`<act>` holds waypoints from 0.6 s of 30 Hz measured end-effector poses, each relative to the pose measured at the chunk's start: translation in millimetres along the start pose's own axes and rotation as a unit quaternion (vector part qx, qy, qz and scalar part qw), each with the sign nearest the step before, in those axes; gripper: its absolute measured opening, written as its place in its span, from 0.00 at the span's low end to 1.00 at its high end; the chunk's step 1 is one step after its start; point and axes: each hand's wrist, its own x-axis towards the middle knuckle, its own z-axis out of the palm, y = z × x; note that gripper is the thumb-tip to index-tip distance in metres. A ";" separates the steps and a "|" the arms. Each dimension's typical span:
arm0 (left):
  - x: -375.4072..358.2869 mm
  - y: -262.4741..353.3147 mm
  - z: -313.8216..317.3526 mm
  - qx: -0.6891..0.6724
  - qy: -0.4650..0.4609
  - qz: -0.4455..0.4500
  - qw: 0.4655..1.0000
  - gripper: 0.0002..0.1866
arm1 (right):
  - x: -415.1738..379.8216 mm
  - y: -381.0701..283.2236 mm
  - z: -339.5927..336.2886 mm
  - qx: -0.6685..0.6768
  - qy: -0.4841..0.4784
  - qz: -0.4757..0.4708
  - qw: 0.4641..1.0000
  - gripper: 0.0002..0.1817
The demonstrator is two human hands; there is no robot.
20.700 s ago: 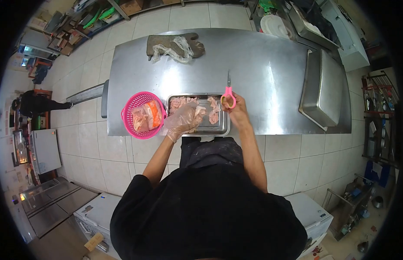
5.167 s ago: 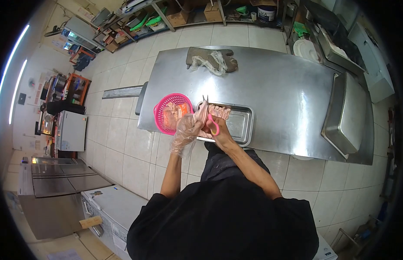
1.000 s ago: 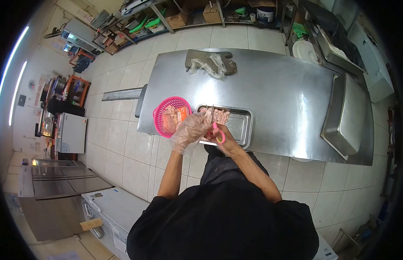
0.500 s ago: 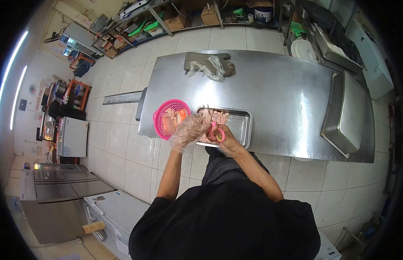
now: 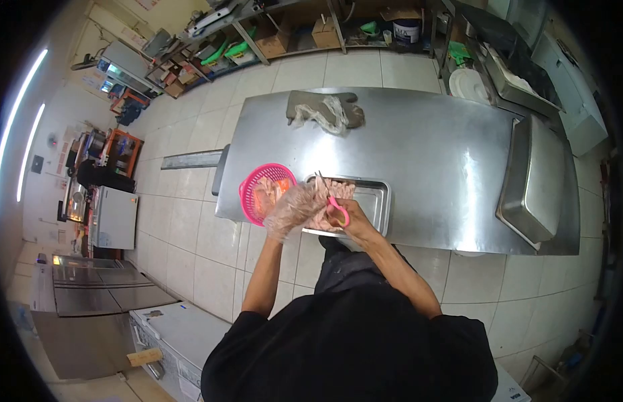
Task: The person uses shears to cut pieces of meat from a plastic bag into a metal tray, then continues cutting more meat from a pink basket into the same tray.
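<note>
In the head view, my left hand (image 5: 288, 209) wears a clear plastic glove and is closed on a piece of pale raw meat (image 5: 318, 190) over the tray's left side. My right hand (image 5: 352, 218) is bare and wrapped round the handles of pink scissors (image 5: 342, 210). Their blades point away from me, right beside my left fingertips. Under both hands lies a shallow metal tray (image 5: 390, 202), with cut pale-pink meat (image 5: 343, 188) in its left part. A pink basket (image 5: 242, 195) with more meat and something orange stands left of the tray, partly behind my glove.
A steel table (image 5: 432, 161) carries all this. A grey-brown mitt (image 5: 304, 107) with crumpled clear plastic (image 5: 330, 114) lies at its far edge. A large metal pan (image 5: 536, 181) rests at the right end. Shelves with boxes line the back; a person (image 5: 100, 174) is far left.
The view has tilted slightly, so the table sits lower in it. My left hand has turned a little beside the scissors, and my right hand still holds them over the tray.
</note>
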 end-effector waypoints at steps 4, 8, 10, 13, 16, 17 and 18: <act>4.0 10.4 -4.6 -0.066 0.008 0.007 0.998 0.13 | 10.2 -2.0 -9.4 0.088 -0.129 -0.015 0.988 0.12; -1.9 -7.0 9.1 -0.024 0.033 -0.005 0.999 0.15 | 7.6 -0.6 -2.2 0.059 -0.046 0.003 0.997 0.15; -0.4 -10.5 8.5 -0.026 0.026 -0.016 0.999 0.15 | 8.5 4.0 -2.5 0.018 -0.010 -0.005 1.000 0.16; 2.7 -0.3 -0.3 -0.042 0.022 0.000 0.999 0.16 | 8.0 -3.8 0.5 0.065 -0.036 -0.034 0.997 0.14; 4.2 0.6 0.0 -0.064 0.011 -0.003 0.998 0.16 | 4.5 -20.0 11.1 0.039 -0.021 -0.026 0.999 0.20; 4.2 -1.7 2.1 -0.053 0.009 -0.009 0.999 0.16 | 4.4 -18.1 9.7 0.031 -0.006 -0.019 0.999 0.20; 5.0 -4.0 4.6 -0.042 0.009 -0.015 0.999 0.16 | 4.4 -15.8 7.9 0.023 0.009 -0.013 1.000 0.21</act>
